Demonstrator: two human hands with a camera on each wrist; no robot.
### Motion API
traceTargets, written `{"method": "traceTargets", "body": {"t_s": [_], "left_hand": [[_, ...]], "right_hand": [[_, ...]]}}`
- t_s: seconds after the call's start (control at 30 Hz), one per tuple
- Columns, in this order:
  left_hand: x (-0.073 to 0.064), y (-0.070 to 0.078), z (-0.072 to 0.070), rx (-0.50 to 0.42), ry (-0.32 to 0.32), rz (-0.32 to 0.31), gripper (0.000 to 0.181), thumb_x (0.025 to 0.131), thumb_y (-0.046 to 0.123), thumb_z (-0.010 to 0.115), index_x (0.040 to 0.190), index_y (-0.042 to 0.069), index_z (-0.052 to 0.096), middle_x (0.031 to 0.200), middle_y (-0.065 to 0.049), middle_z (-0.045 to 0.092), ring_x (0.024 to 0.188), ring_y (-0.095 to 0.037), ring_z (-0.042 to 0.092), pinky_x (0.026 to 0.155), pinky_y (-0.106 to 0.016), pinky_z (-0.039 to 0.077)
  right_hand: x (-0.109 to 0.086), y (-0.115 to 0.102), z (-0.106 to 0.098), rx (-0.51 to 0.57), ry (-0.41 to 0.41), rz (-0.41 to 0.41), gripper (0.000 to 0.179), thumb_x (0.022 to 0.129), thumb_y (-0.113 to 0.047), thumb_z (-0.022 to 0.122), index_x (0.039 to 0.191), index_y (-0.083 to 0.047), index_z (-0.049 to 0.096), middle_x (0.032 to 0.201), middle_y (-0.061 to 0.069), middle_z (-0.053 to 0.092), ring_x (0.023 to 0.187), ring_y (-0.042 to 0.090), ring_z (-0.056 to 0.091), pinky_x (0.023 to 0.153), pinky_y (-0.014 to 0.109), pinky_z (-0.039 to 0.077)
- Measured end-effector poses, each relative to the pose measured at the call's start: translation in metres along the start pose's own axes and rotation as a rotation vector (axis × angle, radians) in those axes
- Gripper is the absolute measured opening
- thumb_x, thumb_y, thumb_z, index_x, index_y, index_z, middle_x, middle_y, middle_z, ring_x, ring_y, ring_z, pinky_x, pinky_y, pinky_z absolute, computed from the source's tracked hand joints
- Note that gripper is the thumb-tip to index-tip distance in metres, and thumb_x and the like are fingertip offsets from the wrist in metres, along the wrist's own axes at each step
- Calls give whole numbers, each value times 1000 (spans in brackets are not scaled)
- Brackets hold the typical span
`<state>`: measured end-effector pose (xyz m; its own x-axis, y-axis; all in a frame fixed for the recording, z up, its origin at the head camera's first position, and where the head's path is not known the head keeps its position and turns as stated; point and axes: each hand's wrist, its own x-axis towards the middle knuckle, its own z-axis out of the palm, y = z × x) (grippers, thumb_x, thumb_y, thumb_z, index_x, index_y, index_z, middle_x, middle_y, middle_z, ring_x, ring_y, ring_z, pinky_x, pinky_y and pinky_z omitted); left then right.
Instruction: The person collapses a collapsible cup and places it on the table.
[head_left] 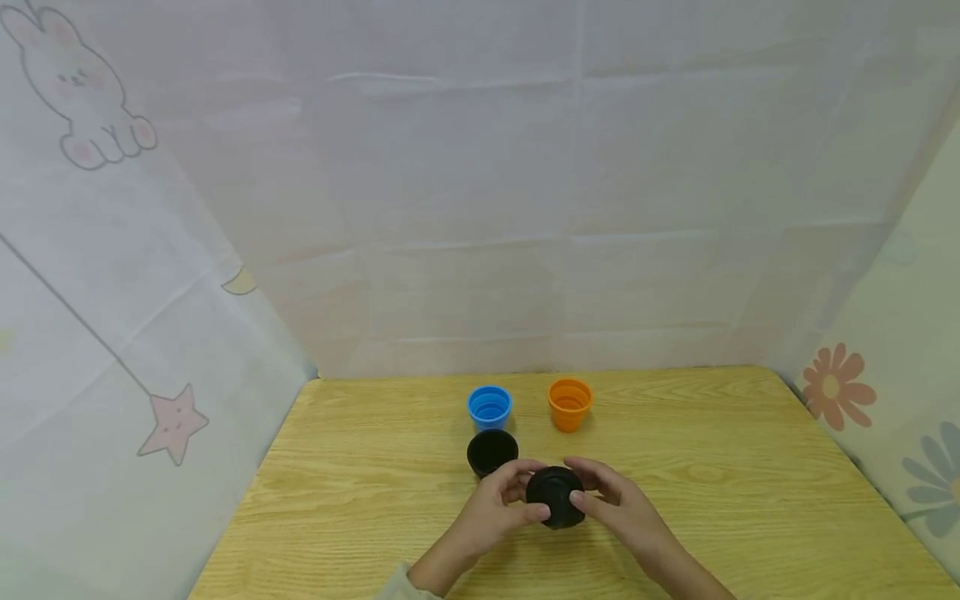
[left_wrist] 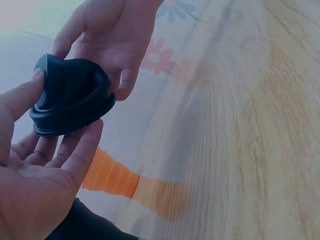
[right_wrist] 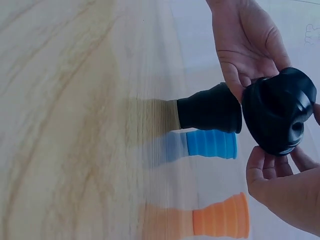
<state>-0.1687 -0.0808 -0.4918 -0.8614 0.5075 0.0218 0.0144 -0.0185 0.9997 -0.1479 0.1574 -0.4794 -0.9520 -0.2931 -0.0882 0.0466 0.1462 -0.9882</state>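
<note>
Both hands hold a black collapsible cup above the front of the table. Its soft wall is partly folded and dented, as the left wrist view shows. My left hand grips it from the left, thumb on the near side and fingers at the rim. From the right, my right hand pinches it between thumb and fingers. A second black cup stands upright just beyond my left hand, its base partly hidden by the fingers in the head view.
Behind the standing black cup is a blue collapsible cup, upright. An orange collapsible cup stands to its right. All rest on a wood-grain table. Pale printed cloth hangs along the table's back and sides.
</note>
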Motion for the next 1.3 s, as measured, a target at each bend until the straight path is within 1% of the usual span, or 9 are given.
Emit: {"method": "traceTargets", "body": {"t_s": [0.1, 0.3, 0.4, 0.5, 0.67, 0.8, 0.97, 1.17, 1.3], "left_hand": [[0, -1, -1, -36, 13, 8, 55, 93, 23, 77, 141, 7, 55, 119, -9, 65, 103, -22, 63, 85, -25, 56], [0, -1, -1, -129, 39, 15, 54, 94, 19, 75, 141, 5, 51, 122, -9, 63, 109, -22, 63, 89, -28, 57], [0, -1, 0, -158, 46, 18, 55, 93, 17, 75, 140, 4, 49, 123, -10, 63, 109, -22, 63, 89, -29, 57], [-1, -1, 1, -165, 39, 21, 57, 93, 15, 76, 139, 2, 46, 123, -10, 62, 109, -22, 64, 90, -29, 57], [-2, 0, 2, -131, 25, 27, 60, 91, 15, 78, 137, -1, 45, 121, -11, 63, 107, -22, 65, 88, -28, 58], [-3, 0, 2, -92, 26, 23, 61, 88, 15, 81, 136, -1, 47, 120, -10, 64, 105, -21, 65, 87, -27, 58], [-4, 2, 2, -33, 17, 24, 58, 88, 14, 81, 136, 3, 51, 121, -10, 62, 103, -21, 64, 83, -26, 58], [-8, 6, 0, 67, -32, 15, 56, 87, 14, 82, 136, 10, 56, 121, -9, 60, 101, -21, 63, 81, -26, 59], [-8, 8, 0, 109, -37, 16, 55, 87, 15, 82, 135, 11, 57, 122, -6, 62, 101, -19, 64, 81, -26, 59]], "right_hand": [[-1, 1, 1, 51, 13, 10, 56, 100, -28, 65, 148, -5, 47, 137, 14, 59, 125, 29, 55, 102, 41, 50], [-3, 5, 4, 152, 5, 3, 57, 102, -26, 63, 150, -4, 42, 144, 17, 53, 123, 21, 58, 100, 32, 52], [-4, 5, 6, 182, -8, -12, 56, 102, -23, 62, 151, -3, 40, 144, 17, 51, 121, 20, 59, 99, 30, 52], [-4, 4, 6, 180, -4, -15, 56, 103, -23, 61, 151, -4, 40, 142, 16, 52, 119, 20, 60, 99, 29, 52], [-4, 3, 6, 145, 21, 3, 57, 101, -24, 63, 151, -4, 43, 138, 16, 56, 117, 21, 61, 96, 26, 52], [-4, 4, 5, 99, 15, -6, 57, 100, -25, 65, 150, -4, 45, 136, 16, 58, 116, 22, 60, 95, 24, 51], [-1, 3, -1, 15, -30, -47, 53, 101, -24, 64, 148, -5, 49, 133, 17, 59, 115, 25, 59, 93, 27, 52], [4, 0, -11, -99, -125, -133, 45, 101, -22, 63, 144, -11, 55, 132, 16, 58, 111, 23, 56, 94, 28, 50], [6, 0, -13, -129, -129, -157, 44, 101, -22, 64, 144, -13, 56, 133, 15, 56, 112, 23, 56, 93, 26, 51]]}}
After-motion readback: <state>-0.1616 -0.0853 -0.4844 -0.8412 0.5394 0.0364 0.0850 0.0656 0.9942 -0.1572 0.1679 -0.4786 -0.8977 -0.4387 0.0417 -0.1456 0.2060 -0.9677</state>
